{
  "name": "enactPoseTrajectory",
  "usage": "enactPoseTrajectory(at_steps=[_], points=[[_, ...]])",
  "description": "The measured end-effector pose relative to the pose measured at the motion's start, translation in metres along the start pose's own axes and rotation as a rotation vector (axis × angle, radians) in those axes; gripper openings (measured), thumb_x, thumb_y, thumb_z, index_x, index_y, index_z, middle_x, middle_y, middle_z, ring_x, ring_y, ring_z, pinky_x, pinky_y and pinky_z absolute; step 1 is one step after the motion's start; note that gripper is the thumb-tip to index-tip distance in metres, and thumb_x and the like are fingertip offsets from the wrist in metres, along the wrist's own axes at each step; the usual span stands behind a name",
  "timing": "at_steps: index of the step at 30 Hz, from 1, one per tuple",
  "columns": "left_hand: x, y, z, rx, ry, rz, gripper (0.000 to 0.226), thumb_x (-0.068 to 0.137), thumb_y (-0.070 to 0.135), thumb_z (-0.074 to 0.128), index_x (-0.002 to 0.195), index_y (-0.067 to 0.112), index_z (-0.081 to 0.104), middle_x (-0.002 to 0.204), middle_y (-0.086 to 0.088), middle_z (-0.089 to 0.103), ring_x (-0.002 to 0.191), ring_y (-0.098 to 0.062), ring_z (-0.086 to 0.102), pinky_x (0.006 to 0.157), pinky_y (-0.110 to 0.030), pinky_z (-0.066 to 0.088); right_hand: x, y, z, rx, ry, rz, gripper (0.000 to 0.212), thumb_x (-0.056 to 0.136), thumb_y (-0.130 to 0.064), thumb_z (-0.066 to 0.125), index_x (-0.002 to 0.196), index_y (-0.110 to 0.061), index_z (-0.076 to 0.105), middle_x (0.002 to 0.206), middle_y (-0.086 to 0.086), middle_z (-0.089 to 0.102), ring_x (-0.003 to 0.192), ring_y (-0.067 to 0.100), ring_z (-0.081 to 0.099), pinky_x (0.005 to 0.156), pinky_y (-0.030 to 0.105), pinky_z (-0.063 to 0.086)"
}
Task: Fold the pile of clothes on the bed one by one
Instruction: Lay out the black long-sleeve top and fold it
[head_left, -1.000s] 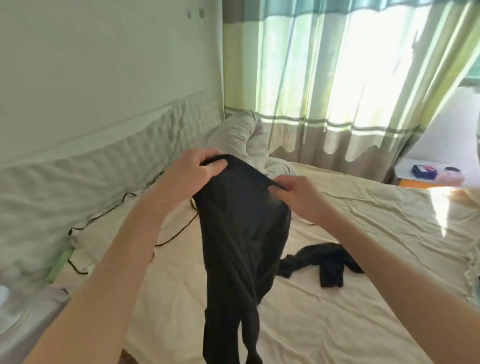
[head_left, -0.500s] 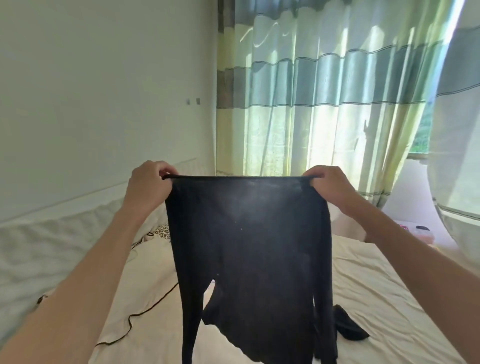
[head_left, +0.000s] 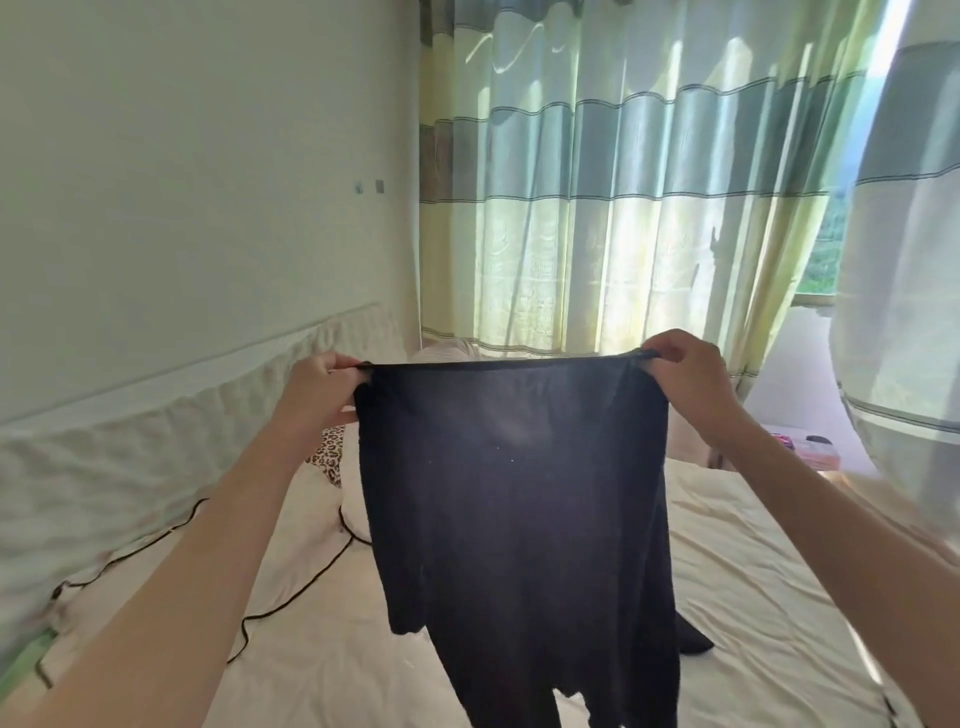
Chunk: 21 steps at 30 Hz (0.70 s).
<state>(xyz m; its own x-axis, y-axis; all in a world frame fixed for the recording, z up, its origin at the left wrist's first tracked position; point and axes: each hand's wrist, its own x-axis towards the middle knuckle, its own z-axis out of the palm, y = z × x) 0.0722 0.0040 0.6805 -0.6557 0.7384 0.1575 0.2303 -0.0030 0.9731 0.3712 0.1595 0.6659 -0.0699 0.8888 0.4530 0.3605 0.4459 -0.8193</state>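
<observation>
The fingers (head_left: 332, 364) of the left hand (head_left: 317, 400) are curled over one top corner of a black garment (head_left: 514, 493), pinching the hem there, and the same thing is being done by the right hand (head_left: 685, 379) at the other corner. So the top edge is pulled pretty much taut and level between the two hands, and the rest of the cloth is left hanging straight down in the air above the bed (head_left: 753, 597). It's probably leggings or a thin top, hard to be sure since the lower part is cut off by the frame. Another dark piece of clothing (head_left: 693, 642) is seen lying on the sheet just behind the hanging one, mostly hidden. A black cable (head_left: 291, 597) is trailed across the left side of the bed, and striped curtains (head_left: 623, 182) are hung behind.
</observation>
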Motion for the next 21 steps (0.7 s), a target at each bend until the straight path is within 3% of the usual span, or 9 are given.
enactPoseTrajectory(at_steps=[5,8,11,15,17,19,21], points=[[-0.009,-0.007,0.010,0.044,-0.161,0.037,0.012,0.093,0.009,0.054,0.088,0.013,0.064,0.082,-0.006,0.062,0.076,-0.017,0.056,0.069,-0.025,0.043,-0.011,0.005,-0.012,0.391,-0.235,0.223,0.013,0.089,-0.007,0.054,0.088,-0.015,0.063,0.085,0.002,0.062,0.079,0.015,0.058,0.066,0.026,0.043],[-0.015,-0.015,0.008,0.167,-0.182,0.121,0.013,0.093,0.014,0.055,0.084,0.018,0.065,0.079,-0.001,0.065,0.071,-0.015,0.058,0.066,-0.024,0.042,-0.018,0.018,-0.018,0.109,-0.249,0.112,0.009,0.091,-0.017,0.057,0.085,-0.015,0.064,0.080,0.001,0.062,0.075,0.016,0.058,0.066,0.027,0.042],[-0.022,-0.028,0.003,0.404,-0.099,0.189,0.018,0.093,0.023,0.055,0.082,0.013,0.066,0.075,-0.002,0.065,0.069,-0.015,0.056,0.064,-0.025,0.039,-0.028,0.033,-0.024,-0.286,-0.329,-0.128,0.030,0.089,-0.033,0.062,0.066,-0.013,0.062,0.059,-0.004,0.056,0.061,0.014,0.052,0.056,0.025,0.035],[-0.048,-0.050,0.004,0.510,-0.015,0.120,0.026,0.092,0.029,0.052,0.070,0.024,0.065,0.068,0.006,0.061,0.070,-0.011,0.055,0.060,-0.024,0.038,-0.053,0.041,-0.022,-0.247,-0.508,-0.120,0.046,0.080,-0.048,0.066,0.044,-0.027,0.048,0.042,-0.016,0.047,0.044,0.001,0.043,0.054,0.023,0.028],[-0.064,-0.060,0.002,0.529,-0.008,0.074,0.030,0.091,0.028,0.054,0.064,0.017,0.063,0.063,0.002,0.059,0.068,-0.017,0.055,0.059,-0.027,0.037,-0.066,0.045,-0.023,-0.150,-0.648,-0.036,0.044,0.078,-0.049,0.068,0.047,-0.026,0.046,0.046,-0.015,0.044,0.045,-0.001,0.041,0.057,0.024,0.029],[-0.084,-0.066,-0.007,0.519,-0.076,0.077,0.028,0.090,0.022,0.058,0.062,0.020,0.064,0.058,0.011,0.060,0.065,-0.009,0.056,0.058,-0.018,0.037,-0.080,0.050,-0.034,-0.098,-0.816,0.049,0.029,0.081,-0.040,0.069,0.063,-0.020,0.057,0.061,-0.010,0.051,0.058,0.004,0.048,0.061,0.025,0.033],[-0.107,-0.066,-0.019,0.569,-0.206,0.086,0.031,0.089,0.023,0.063,0.058,0.026,0.061,0.052,0.016,0.057,0.058,0.000,0.053,0.057,-0.014,0.035,-0.091,0.060,-0.046,-0.142,-0.923,0.107,0.022,0.084,-0.027,0.069,0.083,-0.006,0.064,0.077,0.005,0.060,0.072,0.012,0.054,0.066,0.026,0.039]])
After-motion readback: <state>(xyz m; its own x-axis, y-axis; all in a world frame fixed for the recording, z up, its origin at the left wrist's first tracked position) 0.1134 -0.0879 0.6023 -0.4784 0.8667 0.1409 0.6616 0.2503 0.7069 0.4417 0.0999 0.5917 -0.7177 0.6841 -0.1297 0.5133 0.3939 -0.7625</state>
